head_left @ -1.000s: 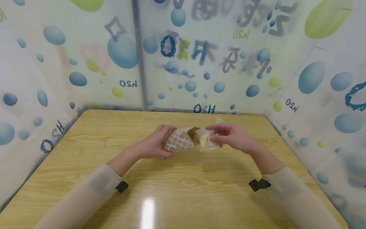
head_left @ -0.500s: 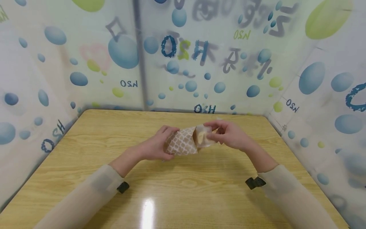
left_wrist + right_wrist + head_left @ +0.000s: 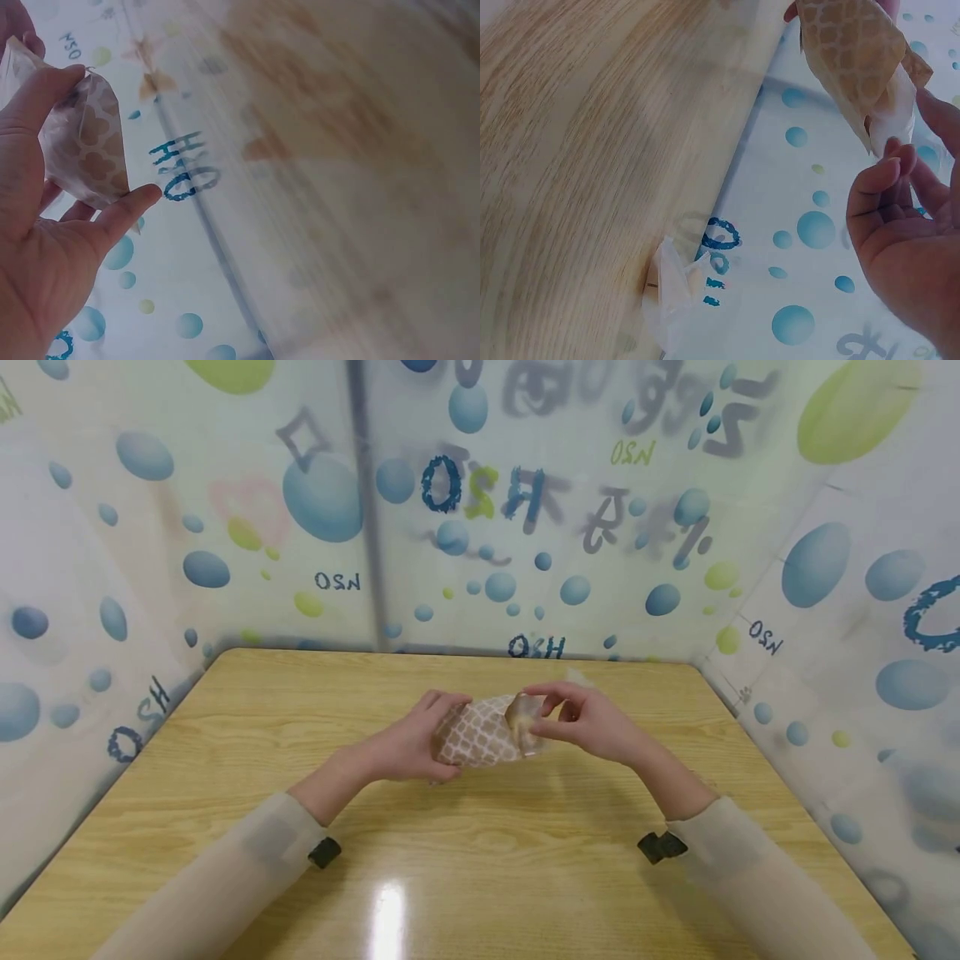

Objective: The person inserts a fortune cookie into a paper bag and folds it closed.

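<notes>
A brown paper bag with a white lattice pattern lies sideways above the table, its mouth facing right. My left hand grips its closed end between thumb and fingers. At the mouth, my right hand pinches a small translucent packet with something pale in it. Part of that packet is inside the bag and hidden. The right wrist view shows the packet's whitish end sticking out of the mouth near the right fingertips. In the left wrist view, the bag's patterned side shows between thumb and fingers.
Another translucent packet lies on the wooden table near its far edge, mostly behind the right hand in the head view. Printed curtains stand close around the table's back and sides.
My right hand has moved left, and the packet has gone from outside the bag's mouth to partly inside it. The left hand and bag have shifted slightly right.
</notes>
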The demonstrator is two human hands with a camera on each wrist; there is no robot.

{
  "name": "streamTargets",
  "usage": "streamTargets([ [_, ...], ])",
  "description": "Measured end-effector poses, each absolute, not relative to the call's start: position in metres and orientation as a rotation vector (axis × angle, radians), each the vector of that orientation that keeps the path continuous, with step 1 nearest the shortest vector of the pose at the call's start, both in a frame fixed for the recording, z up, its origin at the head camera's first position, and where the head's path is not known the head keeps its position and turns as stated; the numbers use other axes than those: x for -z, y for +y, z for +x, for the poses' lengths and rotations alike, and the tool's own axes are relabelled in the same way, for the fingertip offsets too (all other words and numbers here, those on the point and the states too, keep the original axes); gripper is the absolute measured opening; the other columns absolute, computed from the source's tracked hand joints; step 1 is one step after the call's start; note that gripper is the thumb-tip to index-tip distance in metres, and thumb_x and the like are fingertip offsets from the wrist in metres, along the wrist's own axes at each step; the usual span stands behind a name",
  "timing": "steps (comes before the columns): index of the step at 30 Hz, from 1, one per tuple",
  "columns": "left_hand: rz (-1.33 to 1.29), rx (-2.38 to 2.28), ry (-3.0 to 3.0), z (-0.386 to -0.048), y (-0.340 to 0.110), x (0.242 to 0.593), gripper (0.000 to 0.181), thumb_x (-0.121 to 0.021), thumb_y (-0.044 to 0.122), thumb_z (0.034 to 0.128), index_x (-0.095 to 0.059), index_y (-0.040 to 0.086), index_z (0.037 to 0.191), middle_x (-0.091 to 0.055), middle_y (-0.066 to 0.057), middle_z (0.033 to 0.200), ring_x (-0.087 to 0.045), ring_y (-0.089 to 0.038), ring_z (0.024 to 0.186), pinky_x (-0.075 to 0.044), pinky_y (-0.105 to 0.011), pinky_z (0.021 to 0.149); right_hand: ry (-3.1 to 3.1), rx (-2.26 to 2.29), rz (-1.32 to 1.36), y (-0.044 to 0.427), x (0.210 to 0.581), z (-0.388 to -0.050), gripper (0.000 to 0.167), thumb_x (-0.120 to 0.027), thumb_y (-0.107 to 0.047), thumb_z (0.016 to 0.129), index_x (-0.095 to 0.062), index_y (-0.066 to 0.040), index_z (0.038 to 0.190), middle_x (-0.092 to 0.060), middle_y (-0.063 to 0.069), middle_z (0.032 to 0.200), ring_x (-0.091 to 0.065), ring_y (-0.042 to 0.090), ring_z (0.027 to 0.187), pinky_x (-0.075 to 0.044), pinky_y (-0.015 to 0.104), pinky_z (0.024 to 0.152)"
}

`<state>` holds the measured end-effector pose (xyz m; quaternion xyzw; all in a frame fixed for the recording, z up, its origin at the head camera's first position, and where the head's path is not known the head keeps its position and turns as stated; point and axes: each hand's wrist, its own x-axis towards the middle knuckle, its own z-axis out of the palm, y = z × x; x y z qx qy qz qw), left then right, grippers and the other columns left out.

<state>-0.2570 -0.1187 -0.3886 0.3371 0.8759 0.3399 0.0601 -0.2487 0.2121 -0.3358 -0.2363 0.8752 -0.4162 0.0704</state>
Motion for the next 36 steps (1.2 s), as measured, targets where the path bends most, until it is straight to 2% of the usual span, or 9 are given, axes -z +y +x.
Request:
streamTargets([
  [8, 1.003, -1.083, 2.654, -0.257, -0.123, 0.388, 0.109, -0.095, 0.019, 0.0823, -0.03, 0.009, 0.168, -0.039, -0.022, 0.157, -0.049, -0.038, 0.142, -0.047, -0.062, 0.121, 2.612, 1.367, -0.659, 0.219, 0.339, -0.248, 0.047, -0.079, -0.026, 0.103, -0.068, -0.024, 0.148, -0.064, 0.007, 0.115, -0.049, 0.016, 0.069, -0.045, 0.028, 0.058],
  [15, 1.02, -1.079, 2.651, -0.256, -0.122, 0.389, 0.107, -0.095, 0.02, 0.0826, -0.031, 0.01, 0.168, -0.041, -0.022, 0.156, -0.05, -0.038, 0.142, -0.048, -0.062, 0.121, 2.621, 1.311, -0.684, 0.212, 0.344, -0.249, 0.048, -0.081, -0.025, 0.101, -0.07, -0.019, 0.147, -0.064, 0.009, 0.11, -0.052, 0.018, 0.071, -0.046, 0.028, 0.061],
  [25, 1.032, -1.076, 2.65, -0.256, -0.121, 0.39, 0.106, -0.094, 0.018, 0.083, -0.031, 0.008, 0.167, -0.041, -0.022, 0.156, -0.049, -0.038, 0.142, -0.047, -0.063, 0.121, 2.631, 1.282, -0.678, 0.204, 0.348, -0.248, 0.047, -0.082, -0.027, 0.101, -0.071, -0.02, 0.146, -0.058, 0.006, 0.104, -0.049, 0.017, 0.071, -0.045, 0.028, 0.06],
  [36, 1.035, -1.092, 2.643, -0.255, -0.121, 0.39, 0.107, -0.095, 0.019, 0.0828, -0.03, 0.009, 0.167, -0.041, -0.022, 0.155, -0.049, -0.038, 0.142, -0.047, -0.064, 0.12, 2.662, 1.307, -0.709, 0.206, 0.346, -0.248, 0.042, -0.079, -0.028, 0.103, -0.073, -0.021, 0.144, -0.06, 0.005, 0.1, -0.044, 0.014, 0.066, -0.041, 0.028, 0.058],
])
